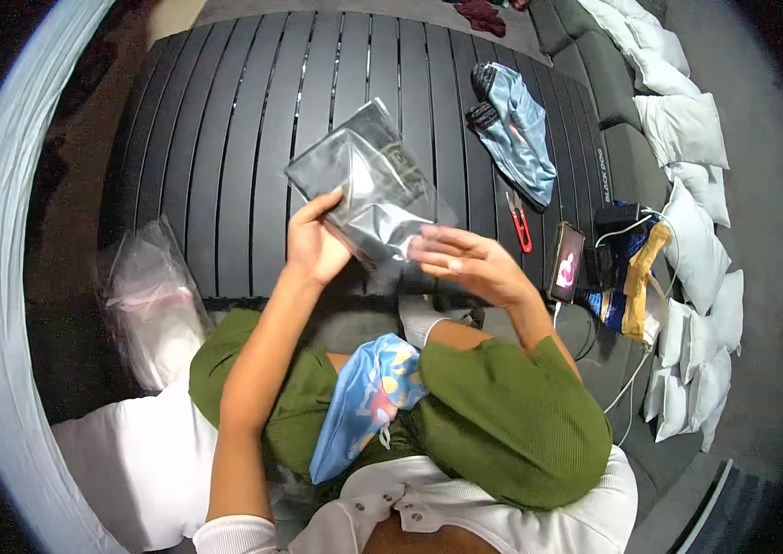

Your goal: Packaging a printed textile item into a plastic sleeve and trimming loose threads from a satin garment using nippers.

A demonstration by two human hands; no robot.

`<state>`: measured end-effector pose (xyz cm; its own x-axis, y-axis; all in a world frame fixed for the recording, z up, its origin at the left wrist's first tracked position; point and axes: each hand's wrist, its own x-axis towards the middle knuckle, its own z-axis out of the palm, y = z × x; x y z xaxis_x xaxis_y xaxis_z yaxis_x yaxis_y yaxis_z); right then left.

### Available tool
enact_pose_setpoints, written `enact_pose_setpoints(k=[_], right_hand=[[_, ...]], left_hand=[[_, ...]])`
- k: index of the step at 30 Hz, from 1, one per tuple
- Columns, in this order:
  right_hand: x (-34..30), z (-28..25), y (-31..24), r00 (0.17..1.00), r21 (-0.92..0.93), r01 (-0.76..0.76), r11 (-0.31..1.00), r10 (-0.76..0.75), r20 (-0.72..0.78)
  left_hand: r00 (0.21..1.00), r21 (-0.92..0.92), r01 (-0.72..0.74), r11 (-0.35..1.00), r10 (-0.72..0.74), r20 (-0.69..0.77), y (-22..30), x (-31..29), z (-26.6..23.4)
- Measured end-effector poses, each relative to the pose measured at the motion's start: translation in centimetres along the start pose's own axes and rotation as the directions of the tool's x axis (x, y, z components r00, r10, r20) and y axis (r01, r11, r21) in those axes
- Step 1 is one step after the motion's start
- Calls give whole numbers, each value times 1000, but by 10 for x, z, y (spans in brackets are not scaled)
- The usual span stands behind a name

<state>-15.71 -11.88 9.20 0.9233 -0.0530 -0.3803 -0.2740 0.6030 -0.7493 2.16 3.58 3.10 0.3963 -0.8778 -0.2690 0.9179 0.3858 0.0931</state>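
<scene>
Above the black slatted table, my left hand grips a clear plastic bag by its near left edge, thumb on top. The bag is glossy and tilted, with a dark printed patch on it. At its near right corner is my right hand, fingers stretched out and slightly blurred; whether they touch the plastic I cannot tell. On my lap lies a blue cloth piece with a yellow and pink print. A similar blue cloth piece with black parts rests on the table's far right.
Red-handled snips lie on the table. A lit phone stands by its right edge, near cables and a blue-yellow package. Clear bags sit at my left beside a white pillow. Several pale cushions line the right.
</scene>
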Motion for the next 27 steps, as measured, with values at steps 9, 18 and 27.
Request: enact_pose_setpoints(k=[9,18,27], right_hand=[[37,-30,-16,402,-782,452,-430,-684,609],[33,-15,-33,705,-879,476,24,-608,365],[43,-52,-10,979,-291,-26,956,-34,-200]], left_hand=[[976,22,170,985,-171,132,11,-10,17],[932,155,341,927,-355,70,11,-8,3],[990,814,122,568,-128,-59,-2,-3,-7]])
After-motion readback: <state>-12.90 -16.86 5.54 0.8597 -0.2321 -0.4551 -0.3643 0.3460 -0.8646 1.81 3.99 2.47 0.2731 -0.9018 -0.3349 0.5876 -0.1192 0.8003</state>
